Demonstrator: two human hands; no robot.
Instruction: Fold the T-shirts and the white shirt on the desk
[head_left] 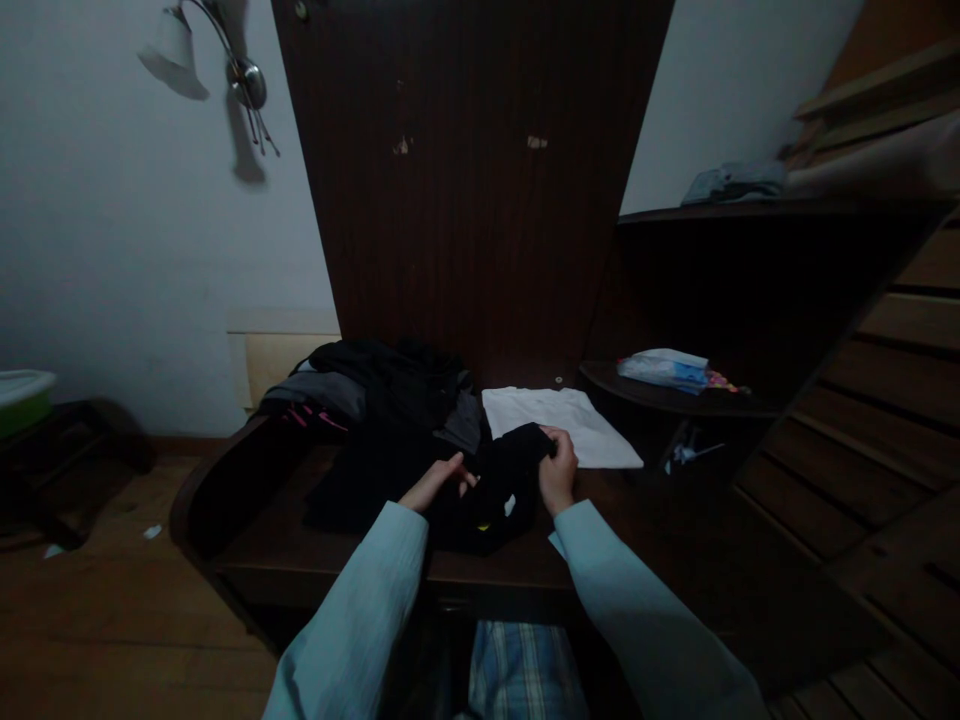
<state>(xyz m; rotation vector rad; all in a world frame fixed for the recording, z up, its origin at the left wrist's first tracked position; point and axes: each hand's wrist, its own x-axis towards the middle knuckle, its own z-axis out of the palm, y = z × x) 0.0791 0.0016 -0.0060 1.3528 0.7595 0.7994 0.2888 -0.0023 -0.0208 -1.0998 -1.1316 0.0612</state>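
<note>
A dark black garment (pixel 491 500) with a small white mark and a yellow mark lies bunched on the brown wooden surface, its right part lifted. My right hand (pixel 559 472) is closed on the raised upper right edge of this cloth. At the garment's left side my left hand (pixel 441 482) rests by the fabric, thumb and fingers apart. Just behind the right hand a white folded cloth (pixel 559 420) lies flat. To the left is a heap of dark clothes (pixel 397 375), black and grey, with some pink lettering. The black cloths merge in the dim light, so their borders are hard to tell.
A curved wooden rim (pixel 202 490) bounds the surface on the left. At right, a small shelf (pixel 675 400) bears a plastic packet (pixel 664 368), below a higher shelf (pixel 750 207) with folded cloth. Blue plaid cloth (pixel 525 665) shows below the front edge.
</note>
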